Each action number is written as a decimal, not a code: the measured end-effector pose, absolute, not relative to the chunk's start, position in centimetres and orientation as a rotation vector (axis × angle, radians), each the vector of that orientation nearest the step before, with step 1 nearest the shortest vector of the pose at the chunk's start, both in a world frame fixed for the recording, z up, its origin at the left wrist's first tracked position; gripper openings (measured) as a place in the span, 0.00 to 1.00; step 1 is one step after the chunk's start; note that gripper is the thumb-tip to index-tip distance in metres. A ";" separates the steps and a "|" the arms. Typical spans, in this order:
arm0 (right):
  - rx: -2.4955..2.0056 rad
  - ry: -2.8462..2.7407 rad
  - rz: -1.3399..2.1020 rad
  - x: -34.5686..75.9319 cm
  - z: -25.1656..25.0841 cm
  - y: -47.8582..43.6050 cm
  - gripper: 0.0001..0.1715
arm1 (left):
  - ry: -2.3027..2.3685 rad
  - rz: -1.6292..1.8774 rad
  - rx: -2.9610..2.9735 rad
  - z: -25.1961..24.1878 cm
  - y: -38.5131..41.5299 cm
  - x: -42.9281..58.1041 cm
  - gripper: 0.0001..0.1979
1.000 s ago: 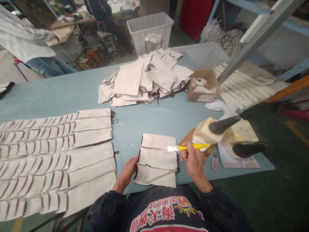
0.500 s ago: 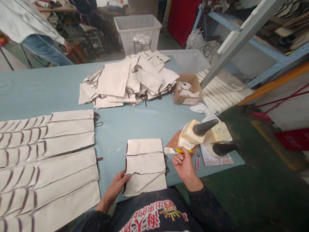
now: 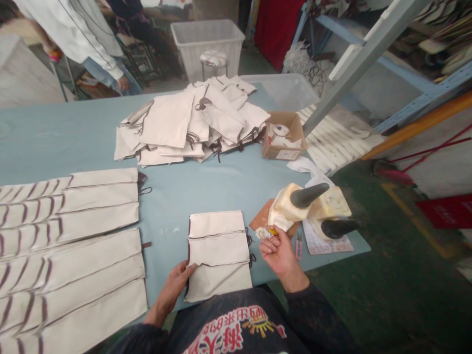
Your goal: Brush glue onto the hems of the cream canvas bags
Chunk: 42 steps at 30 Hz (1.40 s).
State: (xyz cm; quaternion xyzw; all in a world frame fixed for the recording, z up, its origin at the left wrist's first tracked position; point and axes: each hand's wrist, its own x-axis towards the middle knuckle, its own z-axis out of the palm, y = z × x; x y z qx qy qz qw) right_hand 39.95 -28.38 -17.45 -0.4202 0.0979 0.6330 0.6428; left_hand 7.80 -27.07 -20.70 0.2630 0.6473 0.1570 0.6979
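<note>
Fingers [image 3: 190, 268] of the left hand [image 3: 172, 290] lay on the dark left edge of a single cream panel [image 3: 219, 250], one reaching a little over its face; whether they pinched the edge I could not tell. From the far left, two sets of cream pieces, an upper set [image 3: 105, 196] and a lower set [image 3: 101, 295], ran along the blue-green counter [image 3: 165, 196], overlapping so that their dark edges showed as stripes. Behind the counter stood a person in a white jacket [image 3: 90, 32], one arm hanging down. Next came a loose pile of similar cream pieces [image 3: 167, 120] at the back, with dark ties hanging out, and beyond it a translucent bin [image 3: 206, 37] on the floor side. Nearer, the single panel lay flat on the counter, close in front of the wearer, crossed by two dark lines, with small dark loops at its right edge. Just right of it, clear of the panel, the right hand [image 3: 279, 251] had its fingers clamped on a brush [image 3: 264, 233], its bristles whitish, its yellow handle mostly hidden. Farther back sat a cardboard box [image 3: 283, 152] with a white roll inside. Beyond the brush stood a stained cream container [image 3: 282, 209] bearing a black cone [image 3: 309, 196], with pink-handled snips [image 3: 298, 249] near the right hand and a second black cone [image 3: 339, 228] farthest right
</note>
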 end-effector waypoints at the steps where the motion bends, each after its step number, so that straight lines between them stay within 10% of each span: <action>1: -0.953 0.222 1.448 40.1 -17.5 -28.4 0.19 | 1.448 0.358 0.584 -20.8 -27.2 7.9 0.24; 42: -0.480 0.446 1.901 39.2 -13.5 -30.5 0.14 | 1.358 1.089 1.493 -9.0 -29.5 23.6 0.05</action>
